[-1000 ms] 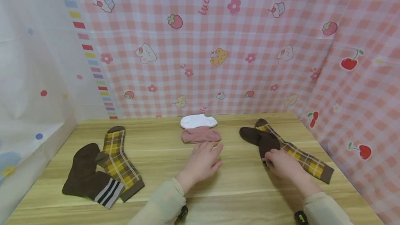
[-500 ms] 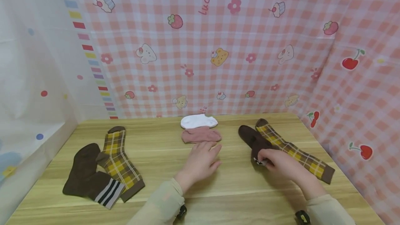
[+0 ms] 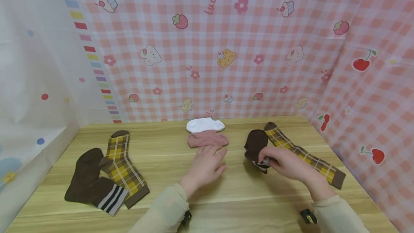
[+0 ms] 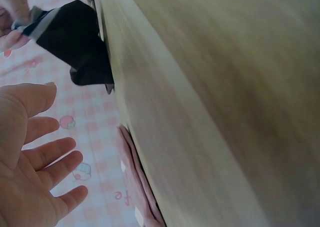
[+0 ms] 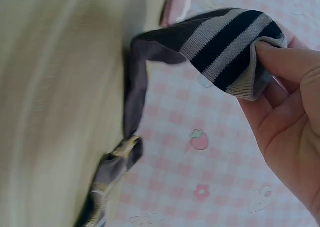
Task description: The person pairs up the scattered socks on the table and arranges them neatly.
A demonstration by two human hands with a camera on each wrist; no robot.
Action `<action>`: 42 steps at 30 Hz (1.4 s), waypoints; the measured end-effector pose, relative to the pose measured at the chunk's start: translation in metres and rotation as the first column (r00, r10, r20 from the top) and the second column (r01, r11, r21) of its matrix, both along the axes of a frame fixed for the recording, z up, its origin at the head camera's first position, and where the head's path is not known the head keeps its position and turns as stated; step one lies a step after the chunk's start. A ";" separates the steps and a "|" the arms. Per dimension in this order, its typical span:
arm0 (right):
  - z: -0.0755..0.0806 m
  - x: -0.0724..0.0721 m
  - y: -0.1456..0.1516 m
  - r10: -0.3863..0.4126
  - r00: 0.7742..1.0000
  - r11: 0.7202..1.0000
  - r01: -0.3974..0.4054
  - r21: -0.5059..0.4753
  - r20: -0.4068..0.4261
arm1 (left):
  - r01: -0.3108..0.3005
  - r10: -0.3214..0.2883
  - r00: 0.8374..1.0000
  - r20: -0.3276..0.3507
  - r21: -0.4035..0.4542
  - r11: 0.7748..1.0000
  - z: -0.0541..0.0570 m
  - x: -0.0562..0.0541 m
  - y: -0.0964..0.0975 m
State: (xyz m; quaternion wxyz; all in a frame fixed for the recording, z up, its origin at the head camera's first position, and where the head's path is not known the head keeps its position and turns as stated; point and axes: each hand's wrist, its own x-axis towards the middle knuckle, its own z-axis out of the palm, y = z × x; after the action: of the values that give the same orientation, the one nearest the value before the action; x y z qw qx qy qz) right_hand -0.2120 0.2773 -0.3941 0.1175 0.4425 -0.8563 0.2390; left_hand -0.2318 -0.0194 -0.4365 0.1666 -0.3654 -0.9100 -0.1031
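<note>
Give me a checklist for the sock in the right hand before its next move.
1. Grip of the right hand on the dark brown fabric sock with grey-and-black striped cuff: ok, cuff pinched.
2. Left hand free: ok, holds nothing.
3. Held sock clear of the yellow-and-brown plaid fabric sock at right: cannot tell from these angles.
4. Similar dark brown striped-cuff sock at left lying apart: not ok, touches the left yellow-and-brown plaid sock.

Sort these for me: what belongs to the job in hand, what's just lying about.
Apparently in the job:
Brown striped sock, cuff pinched by the right hand

Seemingly just lying about:
Pink sock, near the left hand
White sock
Left plaid sock
Right plaid sock
Other brown striped sock
</note>
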 end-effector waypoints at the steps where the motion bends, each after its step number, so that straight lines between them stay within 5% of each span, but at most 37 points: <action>1: 0.002 0.000 -0.001 0.002 1.000 1.000 -0.002 -0.004 -0.019 | 0.000 0.000 1.000 0.002 0.002 1.000 0.000 0.000 -0.001; 13: 0.039 -0.008 -0.017 -0.009 0.998 0.989 0.000 -0.150 -0.057 | 0.018 -0.018 1.000 -0.006 0.069 0.997 0.003 -0.004 -0.010; 28: 0.059 -0.009 -0.041 0.242 0.967 0.878 -0.183 -0.443 0.081 | -0.018 0.015 1.000 0.017 0.184 0.983 0.002 -0.015 -0.035; 34: 0.054 -0.007 -0.041 0.110 0.967 0.879 0.013 -0.477 0.228 | -0.062 0.060 0.998 0.018 0.177 0.982 0.003 -0.016 -0.042; 42: 0.032 -0.013 -0.017 -0.079 0.893 0.876 0.275 -0.397 0.443 | -0.072 0.065 0.997 0.047 0.176 0.982 0.004 -0.014 -0.045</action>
State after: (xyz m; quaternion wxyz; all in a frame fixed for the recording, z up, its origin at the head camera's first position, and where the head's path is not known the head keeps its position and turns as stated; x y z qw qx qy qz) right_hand -0.2249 0.2600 -0.3623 0.0546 0.2603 -0.8203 0.5063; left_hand -0.2457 -0.0646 -0.4326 0.1834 -0.3152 -0.9125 -0.1853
